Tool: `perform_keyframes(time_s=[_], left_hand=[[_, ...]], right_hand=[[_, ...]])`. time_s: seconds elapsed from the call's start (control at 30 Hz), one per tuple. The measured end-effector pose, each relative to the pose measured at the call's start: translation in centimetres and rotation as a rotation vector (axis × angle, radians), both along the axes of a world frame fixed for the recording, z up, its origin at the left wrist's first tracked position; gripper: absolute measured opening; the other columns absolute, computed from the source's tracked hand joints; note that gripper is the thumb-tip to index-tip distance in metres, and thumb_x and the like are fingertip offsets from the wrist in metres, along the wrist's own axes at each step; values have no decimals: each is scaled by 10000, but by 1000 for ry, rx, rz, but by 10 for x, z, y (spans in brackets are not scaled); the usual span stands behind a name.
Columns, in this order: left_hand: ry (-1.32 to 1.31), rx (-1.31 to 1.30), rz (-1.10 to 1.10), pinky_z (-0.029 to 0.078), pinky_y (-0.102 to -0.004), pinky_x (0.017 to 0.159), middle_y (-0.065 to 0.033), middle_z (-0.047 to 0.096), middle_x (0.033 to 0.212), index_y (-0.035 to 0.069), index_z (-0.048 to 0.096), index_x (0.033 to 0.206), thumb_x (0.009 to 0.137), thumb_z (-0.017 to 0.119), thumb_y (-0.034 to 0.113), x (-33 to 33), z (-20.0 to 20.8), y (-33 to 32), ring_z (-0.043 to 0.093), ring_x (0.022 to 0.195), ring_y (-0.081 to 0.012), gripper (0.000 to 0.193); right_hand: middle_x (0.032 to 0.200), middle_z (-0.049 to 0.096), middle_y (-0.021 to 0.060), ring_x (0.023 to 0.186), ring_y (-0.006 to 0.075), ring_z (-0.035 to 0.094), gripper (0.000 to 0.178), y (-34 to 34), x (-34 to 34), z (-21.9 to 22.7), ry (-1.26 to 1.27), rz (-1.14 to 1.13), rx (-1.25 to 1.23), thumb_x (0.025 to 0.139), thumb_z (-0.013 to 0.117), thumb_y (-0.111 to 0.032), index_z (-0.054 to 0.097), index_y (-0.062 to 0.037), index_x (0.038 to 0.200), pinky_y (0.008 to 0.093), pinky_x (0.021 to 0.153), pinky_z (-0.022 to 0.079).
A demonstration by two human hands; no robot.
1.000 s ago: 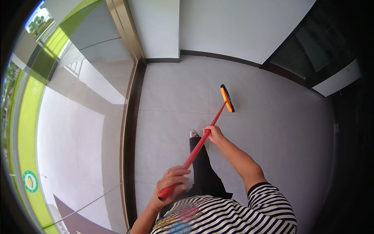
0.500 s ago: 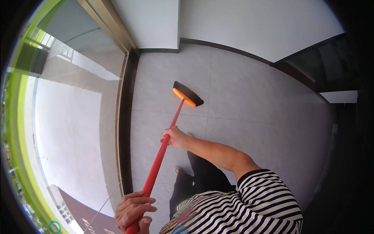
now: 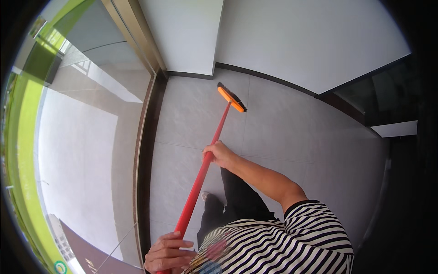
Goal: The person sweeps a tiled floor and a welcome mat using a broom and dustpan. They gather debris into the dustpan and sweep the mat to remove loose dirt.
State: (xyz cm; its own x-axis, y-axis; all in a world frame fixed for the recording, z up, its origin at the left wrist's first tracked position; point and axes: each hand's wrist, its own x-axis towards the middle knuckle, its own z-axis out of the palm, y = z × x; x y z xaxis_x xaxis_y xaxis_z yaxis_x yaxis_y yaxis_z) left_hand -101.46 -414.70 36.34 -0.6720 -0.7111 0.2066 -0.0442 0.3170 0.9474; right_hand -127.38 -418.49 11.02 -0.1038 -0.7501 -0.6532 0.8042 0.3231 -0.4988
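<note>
A broom (image 3: 196, 192) with a long red handle slants from the lower left up to its orange head with dark bristles, which lies on the grey tiled floor (image 3: 283, 132) near the wall's corner. My right hand (image 3: 219, 154) is wrapped round the middle of the handle, the arm stretched forward. Near the handle's upper end, at the picture's lower edge, my left hand (image 3: 169, 253) grips it with the thumb side hidden. Part of that end is out of the picture.
On the left a glass panel (image 3: 86, 150) stands in a brown frame (image 3: 147, 137). White walls (image 3: 301, 41) with a dark skirting strip (image 3: 269, 78) bound the floor ahead. A dark glossy panel (image 3: 388, 91) is at the right. My dark-trousered legs and one shoe (image 3: 205, 195) show below.
The broom head has moved forward and slightly right, toward the wall. Both hands have shifted a little to the right with the handle, still holding it. The view has tilted slightly.
</note>
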Motion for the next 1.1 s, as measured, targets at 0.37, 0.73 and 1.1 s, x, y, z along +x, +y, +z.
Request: perform_keyframes(time_s=[0.37,0.73,1.1], left_hand=[[-52,-144,-55,467,-439,888,-112,660,856,10,621,869,739,664,56,-198,-136,-77,637,920,-293,145],[57,-369,-423,548,-383,694,-85,644,652,20,591,790,814,597,190,-140,70,-144,666,651,-220,172],[-45,-14,-79,472,-430,877,-54,640,695,56,635,816,661,722,80,-174,-101,-101,655,772,-238,179]], right_hand=[[593,538,143,494,236,562,84,-97,-201,-158,152,179,164,668,584,17,535,49,608,346,475,492],[723,598,135,674,221,596,74,-84,-96,31,-262,248,83,767,574,-14,563,37,714,348,654,500],[691,554,148,597,232,571,88,-86,-181,-125,19,215,266,708,553,8,541,14,622,357,600,530]])
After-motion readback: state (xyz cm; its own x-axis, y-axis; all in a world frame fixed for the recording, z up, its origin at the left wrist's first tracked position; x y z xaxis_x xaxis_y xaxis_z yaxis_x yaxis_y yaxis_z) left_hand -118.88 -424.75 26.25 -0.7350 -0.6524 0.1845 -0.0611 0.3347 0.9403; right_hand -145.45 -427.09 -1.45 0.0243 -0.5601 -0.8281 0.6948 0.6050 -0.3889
